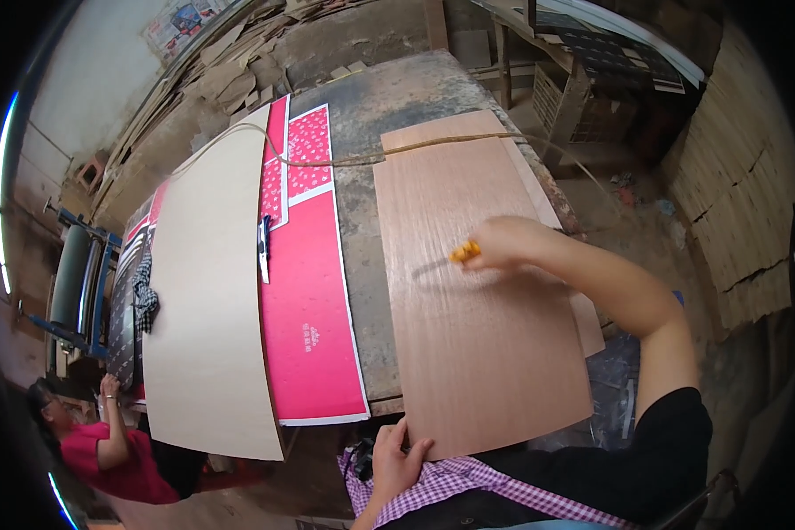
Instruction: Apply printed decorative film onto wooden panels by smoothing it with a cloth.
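Note:
A reddish-brown wood veneer sheet point(477, 344) lies lengthwise in front of me, its near end overhanging the table point(367, 265). At its near left corner my left hand point(396, 464) pinches the edge, the thumb on top. Over the middle of the sheet my right hand point(503, 243) grips a yellow-handled knife point(465, 252). Its blade points left and is blurred, so I cannot tell whether it touches the wood. Under the sheet's right side a paler sheet point(586, 322) shows. Across its far end runs a thin, bent strip point(450, 139).
Left of the veneer lie pink printed sheets point(309, 291), a large cream board point(208, 291) and a blue-and-white tool point(264, 250). At the far left stand a roller machine point(71, 274) and a co-worker in a pink shirt point(115, 459). Wood scraps point(230, 84) are heaped behind the table.

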The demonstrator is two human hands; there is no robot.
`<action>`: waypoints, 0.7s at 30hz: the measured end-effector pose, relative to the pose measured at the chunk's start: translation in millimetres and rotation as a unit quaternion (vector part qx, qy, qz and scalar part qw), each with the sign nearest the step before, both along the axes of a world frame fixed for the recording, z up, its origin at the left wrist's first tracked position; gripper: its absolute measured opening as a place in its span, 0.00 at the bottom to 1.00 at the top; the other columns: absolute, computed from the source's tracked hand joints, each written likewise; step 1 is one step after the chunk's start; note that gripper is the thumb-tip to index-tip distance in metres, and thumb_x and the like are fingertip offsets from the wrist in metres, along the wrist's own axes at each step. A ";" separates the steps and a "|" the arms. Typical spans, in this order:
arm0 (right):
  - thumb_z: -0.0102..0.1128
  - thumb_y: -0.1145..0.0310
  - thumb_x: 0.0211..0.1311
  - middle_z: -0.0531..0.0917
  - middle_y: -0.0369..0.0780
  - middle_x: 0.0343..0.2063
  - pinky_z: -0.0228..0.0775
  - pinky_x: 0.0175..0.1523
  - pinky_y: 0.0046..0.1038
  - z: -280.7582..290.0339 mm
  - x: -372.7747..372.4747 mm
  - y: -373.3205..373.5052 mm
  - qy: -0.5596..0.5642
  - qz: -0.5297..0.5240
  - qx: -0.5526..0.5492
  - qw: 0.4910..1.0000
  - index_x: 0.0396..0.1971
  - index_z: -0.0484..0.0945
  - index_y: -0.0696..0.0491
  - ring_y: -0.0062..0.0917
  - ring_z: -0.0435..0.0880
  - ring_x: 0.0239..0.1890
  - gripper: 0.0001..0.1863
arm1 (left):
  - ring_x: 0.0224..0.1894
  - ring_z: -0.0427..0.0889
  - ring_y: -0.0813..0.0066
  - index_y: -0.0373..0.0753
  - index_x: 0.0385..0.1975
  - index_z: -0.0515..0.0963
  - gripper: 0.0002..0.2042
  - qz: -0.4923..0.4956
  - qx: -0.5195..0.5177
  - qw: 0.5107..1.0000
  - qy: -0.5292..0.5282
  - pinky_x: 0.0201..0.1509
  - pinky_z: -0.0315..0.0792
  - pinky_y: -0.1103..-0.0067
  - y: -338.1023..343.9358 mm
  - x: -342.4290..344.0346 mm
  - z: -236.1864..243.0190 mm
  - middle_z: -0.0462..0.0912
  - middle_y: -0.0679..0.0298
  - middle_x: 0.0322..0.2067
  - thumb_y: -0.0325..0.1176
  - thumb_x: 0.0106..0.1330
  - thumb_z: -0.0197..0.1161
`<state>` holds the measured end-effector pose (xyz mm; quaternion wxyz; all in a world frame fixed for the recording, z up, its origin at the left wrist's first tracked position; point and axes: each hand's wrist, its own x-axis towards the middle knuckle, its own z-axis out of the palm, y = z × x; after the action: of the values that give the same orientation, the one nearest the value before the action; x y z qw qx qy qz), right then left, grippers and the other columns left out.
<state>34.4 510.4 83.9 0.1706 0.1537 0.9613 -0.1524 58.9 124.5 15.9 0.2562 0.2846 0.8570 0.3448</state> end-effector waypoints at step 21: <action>0.62 0.42 0.46 0.82 0.44 0.20 0.73 0.29 0.29 30.0 140.8 2.4 -0.207 -0.039 -0.085 0.974 0.27 0.82 0.55 0.30 0.81 0.21 0.27 | 0.41 0.76 0.80 0.32 0.45 0.67 0.11 0.116 0.219 0.917 -0.313 0.47 0.69 0.82 13.6 -29.0 -34.6 0.78 0.61 0.40 0.31 0.68 0.53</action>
<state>175.2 512.8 113.8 0.3727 0.2041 0.8817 -0.2050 29.9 138.1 -18.7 0.4002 0.1097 0.6632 0.6229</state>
